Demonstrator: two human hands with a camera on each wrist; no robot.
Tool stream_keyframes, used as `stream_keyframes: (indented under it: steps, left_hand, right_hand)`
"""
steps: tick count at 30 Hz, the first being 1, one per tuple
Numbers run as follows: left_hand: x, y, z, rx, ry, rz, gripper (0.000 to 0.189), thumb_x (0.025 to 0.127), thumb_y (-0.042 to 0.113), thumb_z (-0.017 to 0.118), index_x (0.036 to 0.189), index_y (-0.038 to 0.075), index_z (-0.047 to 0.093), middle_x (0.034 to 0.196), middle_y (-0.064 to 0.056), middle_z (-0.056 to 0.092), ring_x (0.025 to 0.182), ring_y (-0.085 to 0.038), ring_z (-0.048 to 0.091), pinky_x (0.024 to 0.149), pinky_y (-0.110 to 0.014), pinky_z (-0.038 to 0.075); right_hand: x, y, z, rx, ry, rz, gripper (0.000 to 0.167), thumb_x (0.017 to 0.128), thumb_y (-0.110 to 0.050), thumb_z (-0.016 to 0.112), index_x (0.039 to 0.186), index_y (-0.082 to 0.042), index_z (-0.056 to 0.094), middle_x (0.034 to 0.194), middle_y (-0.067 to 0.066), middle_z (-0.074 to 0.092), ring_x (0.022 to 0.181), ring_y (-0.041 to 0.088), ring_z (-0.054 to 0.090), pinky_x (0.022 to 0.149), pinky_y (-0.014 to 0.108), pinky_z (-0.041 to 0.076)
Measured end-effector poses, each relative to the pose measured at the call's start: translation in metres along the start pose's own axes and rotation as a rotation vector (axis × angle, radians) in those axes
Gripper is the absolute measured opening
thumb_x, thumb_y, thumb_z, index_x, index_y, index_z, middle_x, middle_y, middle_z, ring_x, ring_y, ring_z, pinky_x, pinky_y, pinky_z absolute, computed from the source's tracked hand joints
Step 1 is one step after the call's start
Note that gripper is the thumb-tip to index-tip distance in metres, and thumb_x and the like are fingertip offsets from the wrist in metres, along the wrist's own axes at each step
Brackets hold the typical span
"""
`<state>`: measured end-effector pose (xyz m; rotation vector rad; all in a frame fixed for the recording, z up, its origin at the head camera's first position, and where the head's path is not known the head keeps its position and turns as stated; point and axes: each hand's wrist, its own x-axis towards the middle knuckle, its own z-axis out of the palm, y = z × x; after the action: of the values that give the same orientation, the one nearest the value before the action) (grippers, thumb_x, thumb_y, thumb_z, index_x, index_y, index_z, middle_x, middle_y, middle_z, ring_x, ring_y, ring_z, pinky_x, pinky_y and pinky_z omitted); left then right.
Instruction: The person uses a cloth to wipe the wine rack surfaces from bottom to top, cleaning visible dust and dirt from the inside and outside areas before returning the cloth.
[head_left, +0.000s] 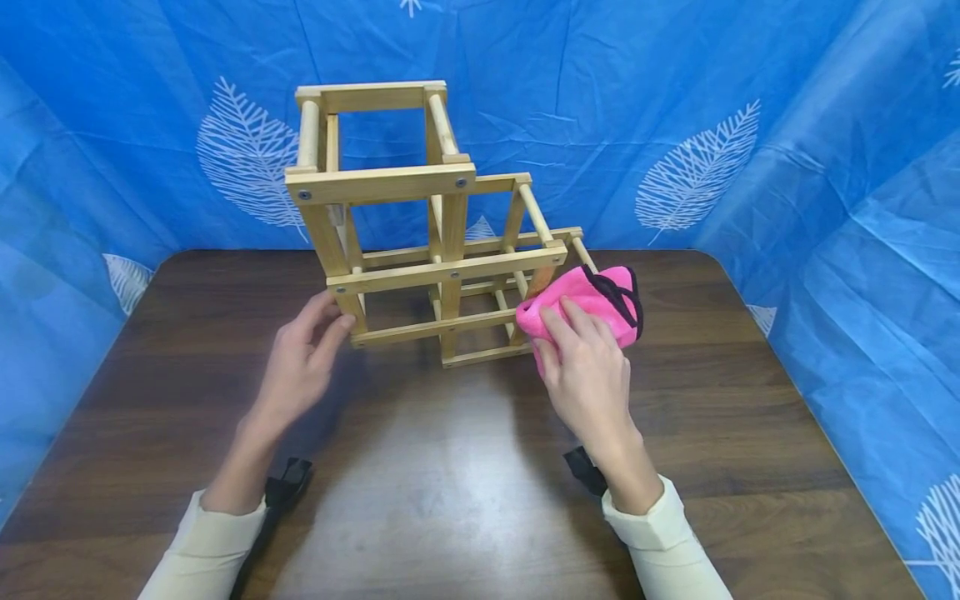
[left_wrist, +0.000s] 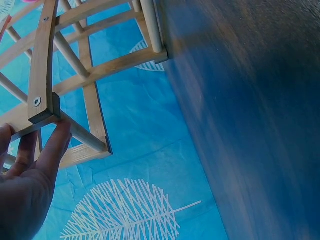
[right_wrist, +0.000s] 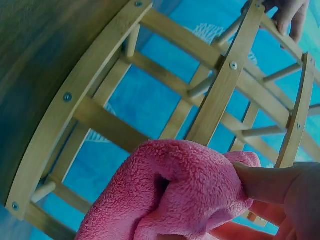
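Note:
A stepped rack [head_left: 382, 185] of pale wooden slats and round dowels stands at the back of the table, its tallest part to the left. My left hand [head_left: 300, 358] grips the rack's lower left upright, with thumb and fingers on either side of the wood, as the left wrist view also shows. A fluffy pink cloth [head_left: 566, 292] with black edging is bunched in my right hand [head_left: 588, 362], at the rack's right-hand upright. From the right wrist, the cloth [right_wrist: 175, 190] covers part of the slats, and my thumb presses on it. The fingers beneath it are partly hidden.
The dark wood-grain table [head_left: 420, 500] extends in front of the rack and to both sides. Blue fabric [head_left: 570, 100] with white leaf prints hangs close behind it and along the sides. Black straps [head_left: 288, 479] show by my wrists.

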<state>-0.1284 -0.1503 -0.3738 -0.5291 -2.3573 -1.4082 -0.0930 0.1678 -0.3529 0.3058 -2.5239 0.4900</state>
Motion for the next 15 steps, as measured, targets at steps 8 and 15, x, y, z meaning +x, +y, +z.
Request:
stream_keyframes:
  steps: [8, 15]
  left_hand:
    - [0.0, 0.001, -0.001, -0.003, -0.003, -0.005, 0.039, 0.1, 0.002, 0.054, 0.139, 0.006, 0.053, 0.116, -0.018, 0.067, 0.106, -0.03, 0.064, 0.086, -0.048, 0.051]
    - [0.0, 0.0, -0.001, -0.004, -0.019, -0.013, 0.039, 0.101, 0.004, 0.053, 0.14, 0.007, 0.051, 0.119, -0.018, 0.066, 0.108, -0.032, 0.063, 0.086, -0.052, 0.052]
  right_hand:
    - [-0.004, -0.014, 0.007, 0.015, 0.042, -0.057, 0.027, 0.086, -0.011, 0.076, 0.112, -0.006, 0.072, 0.122, 0.021, 0.064, 0.103, 0.042, 0.063, 0.066, 0.056, 0.057]
    - [-0.01, -0.025, 0.018, 0.05, 0.078, -0.115, 0.019, 0.086, -0.008, 0.074, 0.104, -0.01, 0.073, 0.115, 0.018, 0.065, 0.092, 0.038, 0.065, 0.058, 0.054, 0.056]
